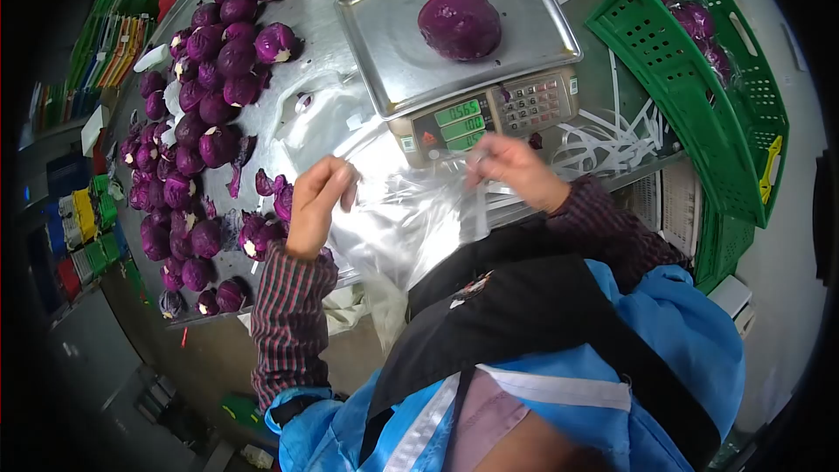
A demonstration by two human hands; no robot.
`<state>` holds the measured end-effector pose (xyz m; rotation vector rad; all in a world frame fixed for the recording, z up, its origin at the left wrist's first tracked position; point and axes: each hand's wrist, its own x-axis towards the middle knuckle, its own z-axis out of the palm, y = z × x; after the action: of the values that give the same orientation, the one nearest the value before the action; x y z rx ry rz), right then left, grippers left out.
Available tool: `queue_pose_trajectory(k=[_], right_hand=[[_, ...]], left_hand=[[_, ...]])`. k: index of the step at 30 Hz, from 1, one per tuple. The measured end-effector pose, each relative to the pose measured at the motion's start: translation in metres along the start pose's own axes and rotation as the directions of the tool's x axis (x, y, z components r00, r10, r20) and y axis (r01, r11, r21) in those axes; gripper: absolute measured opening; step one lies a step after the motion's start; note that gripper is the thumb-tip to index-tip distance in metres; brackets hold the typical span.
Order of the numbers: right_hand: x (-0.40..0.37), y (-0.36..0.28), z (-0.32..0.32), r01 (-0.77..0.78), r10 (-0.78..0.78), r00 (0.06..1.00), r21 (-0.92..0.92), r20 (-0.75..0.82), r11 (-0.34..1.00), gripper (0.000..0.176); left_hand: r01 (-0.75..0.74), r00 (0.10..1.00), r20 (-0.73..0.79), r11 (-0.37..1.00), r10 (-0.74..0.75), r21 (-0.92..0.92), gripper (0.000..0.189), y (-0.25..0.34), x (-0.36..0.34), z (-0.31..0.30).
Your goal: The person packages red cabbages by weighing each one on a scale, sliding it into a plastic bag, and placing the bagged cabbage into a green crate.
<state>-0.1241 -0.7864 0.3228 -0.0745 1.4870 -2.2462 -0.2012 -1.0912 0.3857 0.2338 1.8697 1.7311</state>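
Between my two hands stretches a clear plastic bag point(398, 218), crumpled and shiny, its lower part hanging over the table's front edge. My left hand point(322, 201) pinches its left side. On the right, my right hand point(516, 170) has its fingertips closed on the bag's other side, just in front of the scale's display. A single red cabbage point(460, 24) rests on the metal pan point(384, 35) of the digital scale point(481, 114). Green digits are lit on the scale.
Many red cabbages point(205, 61) are heaped along the table's left side. White strips point(612, 144) lie tangled right of the scale. A green crate point(690, 79) with wrapped cabbages stands at the right. More thin clear bags point(323, 118) lie left of the scale.
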Motion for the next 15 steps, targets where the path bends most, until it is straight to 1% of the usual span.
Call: queue_pose_trajectory(k=[1, 3, 5, 7, 8, 9, 10, 11, 12, 13, 14, 15], right_hand=[[-0.001, -0.003, -0.010, 0.040, -0.032, 0.995, 0.082, -0.095, 0.996, 0.012], [0.011, -0.022, -0.030, 0.130, -0.096, 0.953, 0.103, -0.286, 0.986, 0.013], [0.035, -0.046, -0.052, 0.167, -0.194, 0.857, -0.100, -0.478, 0.981, 0.013], [0.066, -0.064, -0.076, 0.064, -0.284, 0.765, -0.369, -0.579, 0.927, 0.013], [0.084, -0.056, -0.093, 0.059, -0.276, 0.766, -0.364, -0.580, 0.929, 0.013], [0.104, -0.041, -0.113, -0.024, -0.370, 0.713, -0.549, -0.595, 0.836, 0.014], [0.115, -0.034, -0.122, -0.120, -0.468, 0.663, -0.700, -0.584, 0.704, 0.015], [0.119, -0.037, -0.117, -0.118, -0.468, 0.664, -0.700, -0.583, 0.705, 0.015], [0.122, -0.044, -0.109, -0.120, -0.405, 0.661, -0.622, -0.632, 0.774, 0.014], [0.124, -0.047, -0.104, -0.124, -0.336, 0.657, -0.536, -0.675, 0.835, 0.013], [0.129, -0.047, -0.106, -0.020, -0.296, 0.691, -0.427, -0.659, 0.904, 0.012], [0.130, -0.045, -0.103, -0.018, -0.299, 0.698, -0.433, -0.650, 0.901, 0.012]], left_hand=[[0.009, 1.000, -0.001, 1.000, -0.009, 0.007, 0.025, 0.006, 0.013, 0.007], [0.024, 0.999, 0.020, 0.994, -0.026, 0.110, 0.026, 0.021, 0.054, 0.027], [-0.071, 0.989, -0.123, 0.991, 0.085, 0.115, 0.026, 0.022, 0.108, 0.048], [-0.156, 0.952, -0.209, 0.941, 0.225, 0.302, 0.024, 0.011, 0.162, 0.057], [-0.148, 0.953, -0.210, 0.942, 0.217, 0.301, 0.024, -0.006, 0.184, 0.062], [-0.159, 0.953, -0.224, 0.964, 0.206, 0.213, 0.023, -0.026, 0.205, 0.066], [-0.171, 0.952, -0.236, 0.977, 0.196, 0.124, 0.023, -0.036, 0.215, 0.069], [-0.170, 0.951, -0.238, 0.977, 0.196, 0.127, 0.023, -0.035, 0.217, 0.072], [-0.116, 0.974, -0.209, 0.987, 0.091, -0.111, 0.023, -0.033, 0.217, 0.073], [-0.047, 0.988, -0.154, 0.939, -0.007, -0.342, 0.023, -0.031, 0.215, 0.075], [0.032, 0.974, -0.208, 0.970, -0.083, -0.241, 0.021, -0.016, 0.208, 0.078], [0.024, 0.973, -0.218, 0.969, -0.079, -0.245, 0.021, -0.017, 0.203, 0.077]])
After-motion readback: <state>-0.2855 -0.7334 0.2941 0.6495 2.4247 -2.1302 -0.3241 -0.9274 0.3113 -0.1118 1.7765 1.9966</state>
